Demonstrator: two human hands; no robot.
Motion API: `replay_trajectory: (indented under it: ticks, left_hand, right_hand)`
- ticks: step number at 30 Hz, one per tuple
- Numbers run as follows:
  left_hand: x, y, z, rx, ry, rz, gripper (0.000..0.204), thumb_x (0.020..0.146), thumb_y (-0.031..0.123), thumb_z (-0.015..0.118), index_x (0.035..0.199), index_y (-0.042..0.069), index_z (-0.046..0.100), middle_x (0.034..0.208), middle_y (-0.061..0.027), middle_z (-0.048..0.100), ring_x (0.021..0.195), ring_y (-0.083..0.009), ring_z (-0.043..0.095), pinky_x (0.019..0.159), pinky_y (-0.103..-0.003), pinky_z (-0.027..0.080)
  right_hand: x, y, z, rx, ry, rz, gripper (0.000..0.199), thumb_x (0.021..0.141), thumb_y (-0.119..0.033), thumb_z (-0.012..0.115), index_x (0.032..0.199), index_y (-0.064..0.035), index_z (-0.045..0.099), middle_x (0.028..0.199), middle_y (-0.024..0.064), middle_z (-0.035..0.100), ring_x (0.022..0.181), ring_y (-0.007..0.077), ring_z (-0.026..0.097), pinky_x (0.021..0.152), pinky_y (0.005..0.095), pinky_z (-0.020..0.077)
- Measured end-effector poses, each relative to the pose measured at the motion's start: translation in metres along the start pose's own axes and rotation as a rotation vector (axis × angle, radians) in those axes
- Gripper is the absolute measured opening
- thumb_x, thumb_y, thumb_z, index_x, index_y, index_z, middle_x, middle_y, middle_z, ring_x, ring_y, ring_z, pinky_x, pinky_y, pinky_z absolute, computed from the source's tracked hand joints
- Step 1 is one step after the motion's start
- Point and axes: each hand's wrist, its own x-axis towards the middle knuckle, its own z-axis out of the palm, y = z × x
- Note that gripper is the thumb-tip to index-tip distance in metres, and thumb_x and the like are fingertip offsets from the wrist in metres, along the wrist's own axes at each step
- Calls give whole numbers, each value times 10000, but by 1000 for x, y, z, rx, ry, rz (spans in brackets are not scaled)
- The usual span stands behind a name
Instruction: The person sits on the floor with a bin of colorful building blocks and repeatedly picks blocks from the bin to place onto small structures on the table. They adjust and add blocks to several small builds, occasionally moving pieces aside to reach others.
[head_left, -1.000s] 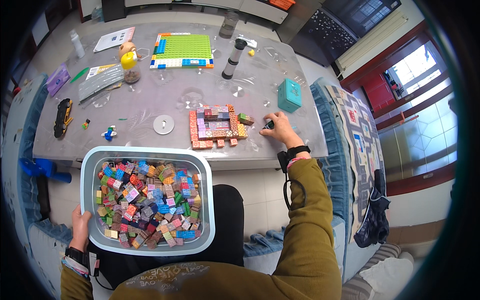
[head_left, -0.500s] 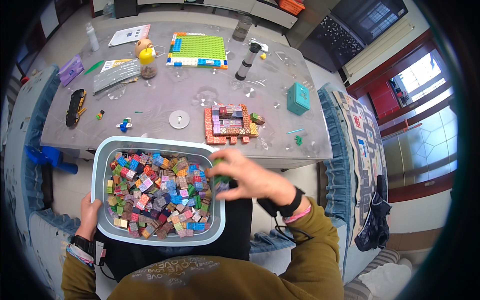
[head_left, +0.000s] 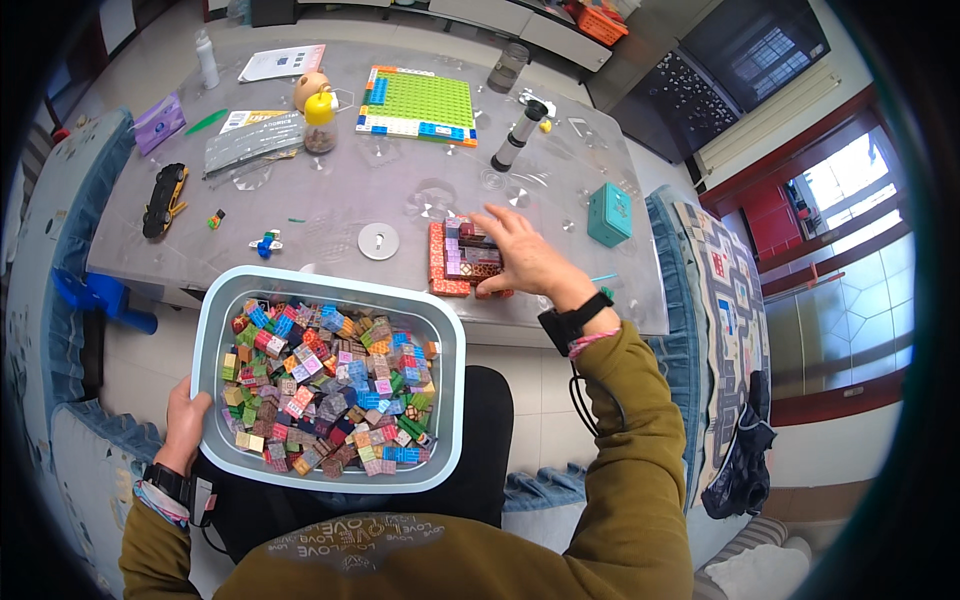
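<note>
Head view: beyond the far right corner of the pale-blue tub (head_left: pixel 458 390) sits a low block frame (head_left: pixel 454 258), mottled orange-red and lilac; the right hand (head_left: pixel 515 258), fingers apart, partly covers it. The left hand (head_left: pixel 184 425) clamps the tub's left rim.

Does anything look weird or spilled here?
No clear spill: the brick heap lies inside the tub, held by the left hand. One odd bit: something yellow sticks out of the black toy car, maybe an open door.

The basin (head_left: pixel 457 400) is smooth plastic, the blocks (head_left: pixel 335 395) plastic, the tabletop (head_left: pixel 330 200) glossy, the sleeve (head_left: pixel 640 450) matt cloth.
</note>
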Motion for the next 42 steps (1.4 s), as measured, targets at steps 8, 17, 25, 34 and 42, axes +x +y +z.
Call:
replay_trajectory:
  ticks: [8, 17, 25, 34, 42]
  left_hand:
    - [-4, 5, 4, -73, -6, 23, 348, 890, 29, 553, 1190, -56, 708, 976, -57, 743, 801, -124, 670, 723, -279, 545]
    - [-8, 11, 6, -20, -7, 8, 356, 875, 27, 542, 1176, -70, 704, 977, -70, 748, 794, -125, 677, 720, -276, 552]
    - [-9, 11, 5, -5, -5, 2, 382, 861, 16, 522, 1191, -74, 693, 986, -73, 747, 797, -127, 680, 729, -276, 557]
    - [-11, 12, 8, -17, 4, 5, 382, 861, 16, 517, 1189, -74, 693, 984, -68, 746, 802, -124, 679, 735, -276, 557]
    - [-11, 12, 6, 32, -7, 13, 354, 881, 32, 538, 1179, -64, 705, 978, -57, 744, 798, -116, 671, 727, -275, 549]
  right_hand:
    - [48, -16, 15, -211, -264, -13, 1164, 652, -286, 978, 1648, -323, 377, 1680, 172, 349, 1538, 445, 345, 1189, 571, 424]
    - [61, -6, 13, -182, -299, -74, 1015, 645, -259, 970, 1545, -348, 509, 1668, 106, 372, 1496, 397, 409, 1142, 601, 438]
    - [53, -22, 14, -200, -259, -221, 870, 645, -325, 980, 1429, -326, 602, 1618, 62, 434, 1501, 370, 412, 1159, 582, 433]
    - [60, 0, 17, -168, -235, -223, 593, 755, -231, 897, 1297, -292, 665, 1588, 30, 473, 1458, 335, 463, 1088, 539, 490]
    - [70, 13, 15, -44, -263, -227, 560, 773, -108, 876, 1271, -258, 668, 1567, 62, 484, 1397, 364, 513, 1104, 472, 515]
